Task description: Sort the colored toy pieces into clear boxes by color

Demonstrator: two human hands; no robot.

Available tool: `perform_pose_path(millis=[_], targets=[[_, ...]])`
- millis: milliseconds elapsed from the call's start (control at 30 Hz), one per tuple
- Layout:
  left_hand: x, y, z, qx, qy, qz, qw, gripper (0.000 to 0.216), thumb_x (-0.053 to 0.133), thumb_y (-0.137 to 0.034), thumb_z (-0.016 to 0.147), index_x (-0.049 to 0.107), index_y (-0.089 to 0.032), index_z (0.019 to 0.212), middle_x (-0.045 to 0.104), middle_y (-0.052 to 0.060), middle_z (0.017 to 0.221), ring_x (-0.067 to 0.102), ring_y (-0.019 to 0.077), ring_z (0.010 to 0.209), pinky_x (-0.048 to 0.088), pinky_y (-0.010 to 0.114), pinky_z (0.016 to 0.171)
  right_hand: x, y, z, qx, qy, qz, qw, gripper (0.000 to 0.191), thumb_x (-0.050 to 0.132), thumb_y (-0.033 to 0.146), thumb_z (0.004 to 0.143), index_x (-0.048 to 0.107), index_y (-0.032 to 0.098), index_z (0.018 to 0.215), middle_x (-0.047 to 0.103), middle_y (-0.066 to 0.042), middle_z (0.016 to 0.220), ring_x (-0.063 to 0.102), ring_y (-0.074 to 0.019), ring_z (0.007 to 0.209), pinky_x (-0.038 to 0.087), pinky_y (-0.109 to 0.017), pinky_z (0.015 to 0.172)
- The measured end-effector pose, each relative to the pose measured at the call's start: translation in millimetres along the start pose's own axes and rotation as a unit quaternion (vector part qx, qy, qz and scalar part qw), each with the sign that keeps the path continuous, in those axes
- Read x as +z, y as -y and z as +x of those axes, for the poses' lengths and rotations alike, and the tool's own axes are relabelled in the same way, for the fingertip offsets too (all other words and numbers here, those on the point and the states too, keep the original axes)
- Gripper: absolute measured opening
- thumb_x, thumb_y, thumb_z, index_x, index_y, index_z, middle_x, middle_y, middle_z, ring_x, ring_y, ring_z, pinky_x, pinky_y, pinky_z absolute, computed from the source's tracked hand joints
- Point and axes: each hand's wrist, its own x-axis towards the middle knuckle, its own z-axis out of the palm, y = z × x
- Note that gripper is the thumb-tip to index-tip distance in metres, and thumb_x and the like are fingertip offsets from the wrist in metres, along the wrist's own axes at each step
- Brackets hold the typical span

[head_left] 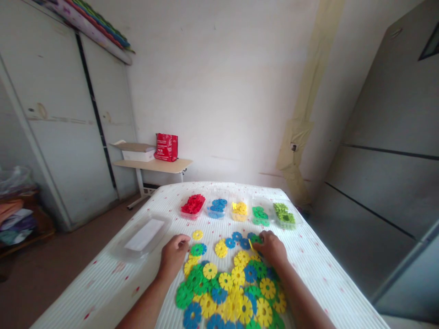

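Observation:
A heap of flat plastic snowflake discs (233,288) in yellow, green and blue lies on the white table (103,283) in front of me. My left hand (173,255) rests curled at the heap's left edge, fingertips next to a green disc (196,249) and near a yellow disc (197,235). My right hand (270,248) is closed at the heap's far right, pinching a yellow disc, with a green disc (255,238) at its fingertips.
Five clear tubs stand in a row at the far edge: red (193,204), blue (217,208), yellow (239,209), dark green (260,214), light green (284,213). A clear lid (144,235) lies to the left. A side table (154,165) with a red bag stands behind.

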Motion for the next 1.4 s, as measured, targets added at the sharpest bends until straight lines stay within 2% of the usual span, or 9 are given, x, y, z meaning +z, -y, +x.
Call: perform_pose_path(millis=[200, 300, 500, 567, 633, 767, 1067, 1233, 1400], targets=[[-2.3, -2.3, -1.3, 0.007, 0.009, 0.017, 1.0, 0.02, 0.046, -0.03, 0.067, 0.061, -0.019, 0.074, 0.067, 0.001, 0.069, 0.063, 0.0162, 0.065, 0.048, 0.024, 0.064, -4.8, -14.9, 3.9, 0.034, -0.016, 0.199, 0.979, 0.005, 0.056, 0.021, 0.062, 0.053, 0.019, 0.065, 0.055, 0.002, 0.06, 0.051, -0.0132, 0.062, 0.033, -0.023, 0.057], [-3.2, -2.5, -1.1, 0.015, 0.002, 0.027, 1.0, 0.019, 0.046, -0.03, 0.067, 0.061, -0.019, 0.074, 0.067, 0.0, 0.068, 0.062, 0.0165, 0.066, 0.048, 0.024, 0.064, -15.0, -25.5, 4.7, 0.037, -0.003, 0.25, 0.967, 0.005, 0.053, 0.023, 0.064, 0.05, 0.019, 0.064, 0.052, 0.003, 0.056, 0.05, -0.0118, 0.057, 0.036, -0.023, 0.054], [0.2, 6.0, 2.2, 0.006, 0.014, 0.014, 1.0, 0.022, 0.045, -0.031, 0.067, 0.061, -0.018, 0.077, 0.067, 0.001, 0.069, 0.063, 0.0168, 0.066, 0.048, 0.025, 0.065, -45.8, -55.7, -17.9, -0.029, 0.172, 0.403, 0.898, 0.028, 0.057, 0.03, 0.062, 0.061, 0.015, 0.085, 0.051, 0.004, 0.056, 0.042, -0.008, 0.048, 0.033, -0.021, 0.047], [0.5, 6.8, 2.5, -0.001, 0.02, 0.007, 1.0, 0.022, 0.045, -0.031, 0.067, 0.06, -0.018, 0.077, 0.066, 0.001, 0.069, 0.064, 0.0169, 0.065, 0.048, 0.025, 0.063, -49.9, -66.2, -27.6, -0.039, 0.222, 0.389, 0.893, 0.032, 0.057, 0.025, 0.06, 0.063, 0.014, 0.089, 0.05, 0.005, 0.055, 0.04, -0.0072, 0.047, 0.031, -0.021, 0.046], [0.0, 5.6, 2.2, -0.001, 0.018, 0.009, 1.0, 0.022, 0.045, -0.031, 0.067, 0.06, -0.019, 0.076, 0.066, 0.001, 0.067, 0.064, 0.0169, 0.065, 0.048, 0.024, 0.062, -49.6, -73.6, -35.0, -0.037, 0.235, 0.332, 0.913, 0.034, 0.056, 0.018, 0.057, 0.066, 0.014, 0.09, 0.049, 0.005, 0.055, 0.041, -0.0071, 0.049, 0.029, -0.02, 0.046], [-2.1, 1.1, 1.1, 0.003, 0.008, 0.026, 1.0, 0.02, 0.046, -0.031, 0.066, 0.06, -0.02, 0.074, 0.066, 0.0, 0.065, 0.063, 0.017, 0.065, 0.048, 0.024, 0.063, -46.0, -74.5, -42.7, -0.042, 0.225, 0.242, 0.943, 0.036, 0.054, 0.013, 0.056, 0.067, 0.015, 0.089, 0.055, 0.003, 0.062, 0.046, -0.0088, 0.057, 0.032, -0.019, 0.05], [-3.1, -1.3, 1.3, 0.002, 0.006, 0.028, 1.0, 0.02, 0.047, -0.032, 0.064, 0.061, -0.02, 0.073, 0.067, 0.001, 0.066, 0.064, 0.0177, 0.068, 0.048, 0.024, 0.063, -46.9, -67.0, -43.9, -0.051, 0.188, 0.198, 0.961, 0.016, 0.058, 0.013, 0.052, 0.055, 0.016, 0.067, 0.052, 0.004, 0.063, 0.045, -0.0091, 0.059, 0.029, -0.018, 0.048], [-2.5, 0.0, 1.2, 0.009, -0.002, 0.019, 1.0, 0.021, 0.046, -0.032, 0.064, 0.062, -0.02, 0.073, 0.068, 0.0, 0.066, 0.063, 0.0169, 0.065, 0.048, 0.024, 0.064, -47.8, -72.5, -43.5, -0.044, 0.198, 0.276, 0.94, 0.014, 0.058, 0.014, 0.051, 0.046, 0.017, 0.057, 0.044, 0.007, 0.056, 0.038, -0.0076, 0.056, 0.026, -0.02, 0.048], [-0.9, 3.3, 1.3, 0.005, 0.005, 0.02, 1.0, 0.022, 0.046, -0.032, 0.065, 0.062, -0.02, 0.076, 0.068, 0.001, 0.068, 0.063, 0.0169, 0.066, 0.047, 0.024, 0.064, -55.0, -75.2, -47.2, -0.022, 0.228, 0.406, 0.885, 0.019, 0.061, 0.021, 0.051, 0.051, 0.016, 0.066, 0.048, 0.006, 0.057, 0.04, -0.0077, 0.054, 0.028, -0.02, 0.049]])
